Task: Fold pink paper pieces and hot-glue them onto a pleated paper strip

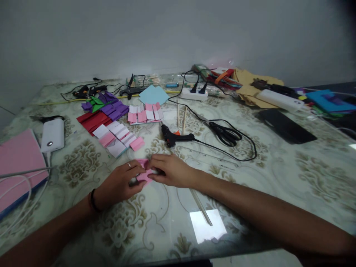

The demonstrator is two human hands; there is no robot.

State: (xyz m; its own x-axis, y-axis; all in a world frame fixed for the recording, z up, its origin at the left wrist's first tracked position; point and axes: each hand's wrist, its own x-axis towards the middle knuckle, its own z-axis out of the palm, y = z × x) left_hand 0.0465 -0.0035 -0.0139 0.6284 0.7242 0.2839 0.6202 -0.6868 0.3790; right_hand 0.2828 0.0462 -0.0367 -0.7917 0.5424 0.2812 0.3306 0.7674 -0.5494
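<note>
A small piece of pink paper [144, 177] with a folded upper edge lies on the table between my hands. My left hand [122, 181] grips it from the left, thumb at the lower edge and fingers near the top. From the right, my right hand [169, 170] pinches its other side with bent fingers. Just beyond them rest folded pink and white papers [118, 138], and another such group [146, 113] sits farther back. A black hot glue gun [175, 136] lies behind my right hand. Near my right forearm is a clear glue stick [201, 207].
Black scissors [225, 131] and the glue gun's looping cord lie right of centre. A white power strip [194, 94] stands at the back. On the left are a white power bank [52, 134] and pink sheets [20, 159]. A dark phone-like slab [287, 126] lies at right.
</note>
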